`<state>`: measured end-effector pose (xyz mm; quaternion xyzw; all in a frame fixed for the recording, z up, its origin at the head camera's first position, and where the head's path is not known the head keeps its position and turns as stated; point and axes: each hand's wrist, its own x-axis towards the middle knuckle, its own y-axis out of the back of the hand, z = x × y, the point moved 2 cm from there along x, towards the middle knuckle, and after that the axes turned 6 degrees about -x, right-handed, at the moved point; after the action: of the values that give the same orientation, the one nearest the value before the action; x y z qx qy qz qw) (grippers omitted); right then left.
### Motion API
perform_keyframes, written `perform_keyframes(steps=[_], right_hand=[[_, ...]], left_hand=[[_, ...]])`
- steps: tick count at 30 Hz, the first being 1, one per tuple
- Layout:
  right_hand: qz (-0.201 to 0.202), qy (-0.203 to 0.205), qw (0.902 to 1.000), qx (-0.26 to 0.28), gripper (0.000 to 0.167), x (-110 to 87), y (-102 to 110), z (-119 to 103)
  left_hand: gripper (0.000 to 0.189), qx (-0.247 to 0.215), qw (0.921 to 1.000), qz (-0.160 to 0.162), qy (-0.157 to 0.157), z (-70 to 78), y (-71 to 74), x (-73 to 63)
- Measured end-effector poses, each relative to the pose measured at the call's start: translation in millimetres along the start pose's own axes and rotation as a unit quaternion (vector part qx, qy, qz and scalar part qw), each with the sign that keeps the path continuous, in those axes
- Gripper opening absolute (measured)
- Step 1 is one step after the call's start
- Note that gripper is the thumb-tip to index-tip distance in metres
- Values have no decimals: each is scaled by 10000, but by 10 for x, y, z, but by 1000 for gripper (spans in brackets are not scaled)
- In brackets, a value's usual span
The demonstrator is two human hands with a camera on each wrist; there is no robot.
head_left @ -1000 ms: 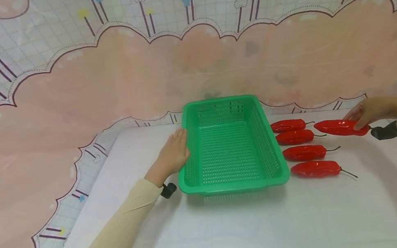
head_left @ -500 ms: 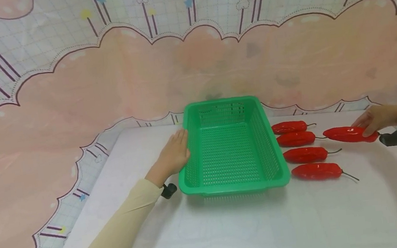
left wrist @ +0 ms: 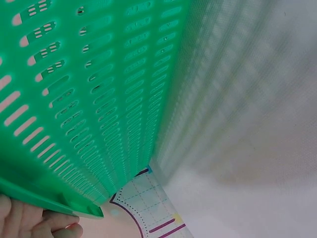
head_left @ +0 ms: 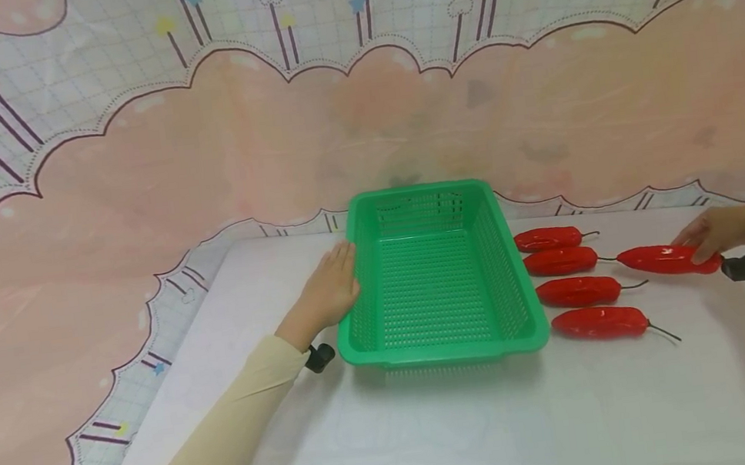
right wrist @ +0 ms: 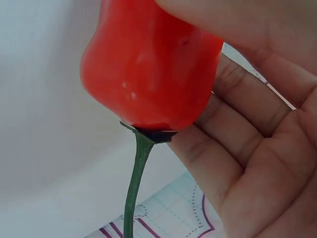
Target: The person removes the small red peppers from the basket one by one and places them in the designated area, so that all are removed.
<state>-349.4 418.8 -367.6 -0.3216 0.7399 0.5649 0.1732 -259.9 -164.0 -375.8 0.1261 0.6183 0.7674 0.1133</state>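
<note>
A green plastic basket (head_left: pixel 443 354) with slotted walls stands mid-table in the head view. My left hand (head_left: pixel 327 288) rests along its left rim, fingers fairly straight; the left wrist view shows fingertips (left wrist: pixel 22 218) at the rim. At the right, my right hand (head_left: pixel 721 230) pinches a red chili pepper (head_left: pixel 662 260) between thumb and fingers near its stem end. Close up in the right wrist view, the green stem (right wrist: pixel 132 188) hangs free beside the palm. The held pepper's tip is by the stem of another one. Whether it touches the table I cannot tell.
Several red chili peppers lie in a column right of the basket, from the back one (head_left: pixel 548 239) to the front one (head_left: pixel 600 323), stems pointing right. A patterned cloth (head_left: pixel 250 147) hangs behind the white table (head_left: pixel 473 429).
My right hand has moved right and nearer to me with the chili pepper, lowering toward the table beside the column. My left hand stays on the basket rim.
</note>
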Motion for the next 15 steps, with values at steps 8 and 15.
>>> perform_keyframes(steps=[8, 15], right_hand=[[-139, 339, 9993, -33, 60, 37, -78, 7], [-77, 289, 9996, 15, 62, 80, -155, 54]], left_hand=[[60, 58, 10000, 8, -12, 6, 8, -6], [60, 23, 10000, 21, -19, 19, 13, -14]])
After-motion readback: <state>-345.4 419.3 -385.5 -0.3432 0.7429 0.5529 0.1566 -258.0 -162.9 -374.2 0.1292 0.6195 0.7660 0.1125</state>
